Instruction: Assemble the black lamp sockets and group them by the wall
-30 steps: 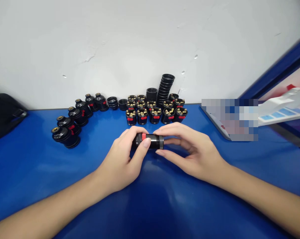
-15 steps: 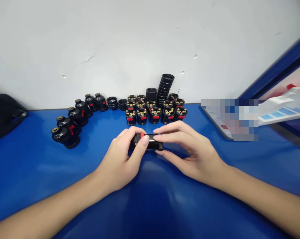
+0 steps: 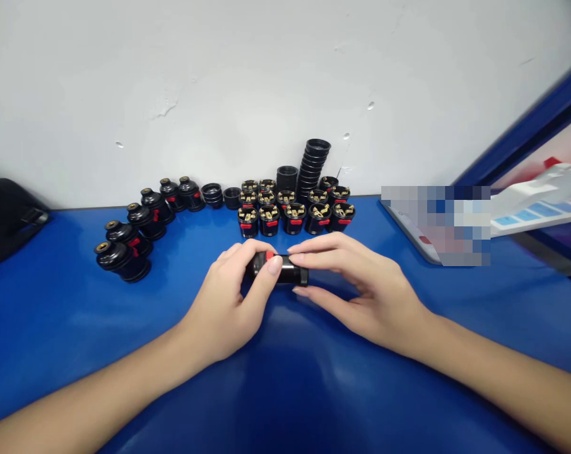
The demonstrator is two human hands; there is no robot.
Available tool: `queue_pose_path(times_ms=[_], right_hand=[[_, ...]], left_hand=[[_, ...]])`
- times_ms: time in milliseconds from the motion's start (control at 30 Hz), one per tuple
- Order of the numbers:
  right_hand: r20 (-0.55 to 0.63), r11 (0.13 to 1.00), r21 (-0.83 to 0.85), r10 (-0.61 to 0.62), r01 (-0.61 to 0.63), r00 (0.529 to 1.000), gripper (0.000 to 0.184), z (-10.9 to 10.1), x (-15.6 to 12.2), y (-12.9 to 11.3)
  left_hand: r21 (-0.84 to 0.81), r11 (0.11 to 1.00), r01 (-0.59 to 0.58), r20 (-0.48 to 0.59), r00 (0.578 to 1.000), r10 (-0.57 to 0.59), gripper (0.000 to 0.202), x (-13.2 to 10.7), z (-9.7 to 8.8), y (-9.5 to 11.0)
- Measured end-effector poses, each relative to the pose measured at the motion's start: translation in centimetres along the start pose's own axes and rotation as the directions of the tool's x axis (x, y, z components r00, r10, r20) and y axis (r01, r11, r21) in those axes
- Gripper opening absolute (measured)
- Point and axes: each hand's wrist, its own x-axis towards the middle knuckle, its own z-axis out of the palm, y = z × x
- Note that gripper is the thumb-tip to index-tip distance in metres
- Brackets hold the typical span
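A black lamp holder (image 3: 291,272) with a red switch piece lies on its side between my two hands, just above or on the blue tabletop. My left hand (image 3: 233,293) is closed around its left end, thumb pressed along the near side by the red piece. At the right end, the fingertips and thumb of my right hand (image 3: 356,277) pinch it from above and below. My fingers hide much of its left end. Beyond the hands stand several open black socket bodies (image 3: 294,218) with brass contacts and red switch pieces.
At left stand several black lamp holders (image 3: 119,260) with brass-topped necks. Black rings (image 3: 212,195) and a tall leaning stack of rings (image 3: 313,167) stand near the white wall. A partly pixelated grey device (image 3: 403,224) lies right; a black bag-like item (image 3: 11,221) is far left.
My right fingertips have shifted slightly leftward along the lamp holder. The whole view has moved a little; otherwise the grip and the table layout look the same.
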Motion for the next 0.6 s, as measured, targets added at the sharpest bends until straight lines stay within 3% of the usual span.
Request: queue_pose_path(times_ms=[167,433,600], right_hand=[[-0.03,0.983,-0.126,-0.141,0.136,0.99,0.04,-0.26,-0.11,-0.15],[-0.102,0.99,-0.137,-0.057,0.043,0.993,0.047,-0.41,0.2,-0.36],[-0.134,0.992,-0.127,-0.011,-0.006,0.991,0.056,-0.45,-0.06,-0.13]], left_hand=[[-0.064,0.996,0.059,0.005,0.998,-0.059,0.037,0.12,-0.05,0.05],[-0.031,0.999,-0.044,-0.158,0.987,0.039,0.016,-0.11,0.15,0.13],[-0.003,0.996,-0.084,-0.11,0.99,0.084,0.02,-0.19,0.29,0.25]])
